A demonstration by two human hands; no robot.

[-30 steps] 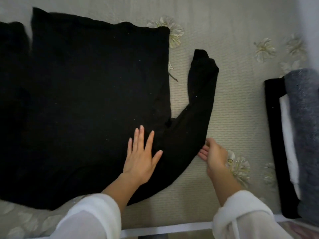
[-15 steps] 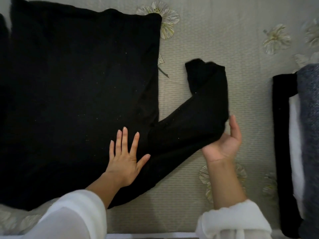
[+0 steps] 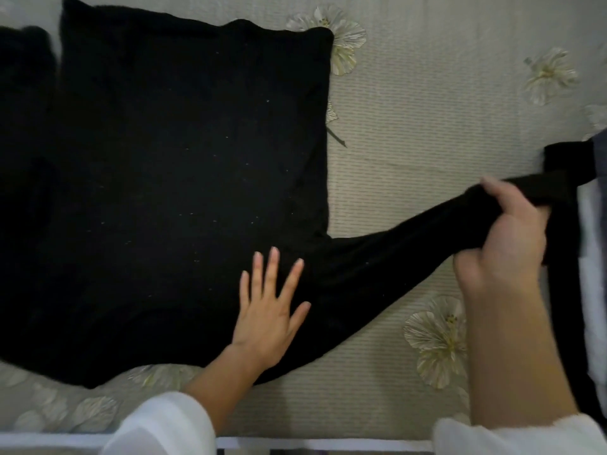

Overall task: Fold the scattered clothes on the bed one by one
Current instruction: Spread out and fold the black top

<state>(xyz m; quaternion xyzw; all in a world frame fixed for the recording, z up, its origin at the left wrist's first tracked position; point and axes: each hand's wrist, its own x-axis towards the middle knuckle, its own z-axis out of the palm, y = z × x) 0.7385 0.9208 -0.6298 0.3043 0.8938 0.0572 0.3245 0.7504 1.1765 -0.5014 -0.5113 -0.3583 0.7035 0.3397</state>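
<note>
Left hand (image 3: 267, 318) flat on black sweater (image 3: 170, 178), right hand (image 3: 502, 238) gripping sleeve (image 3: 394, 261)

Right of the flat-spread black fabric top (image 3: 164, 175), a broad bare stretch of beige ribbed bedspread with pale printed flowers (image 3: 427, 126) lay open. The top's long black sleeve (image 3: 377, 267), stretched rightward in the right hand (image 3: 502, 244), barred that stretch's lower side. Past the sleeve's end, a stack of folded black, white and grey clothes (image 3: 565, 307) closed off the far right. The left hand (image 3: 269, 307) lay flat at the sleeve's root. Below the sleeve, a smaller wedge of bedspread was free.
</note>
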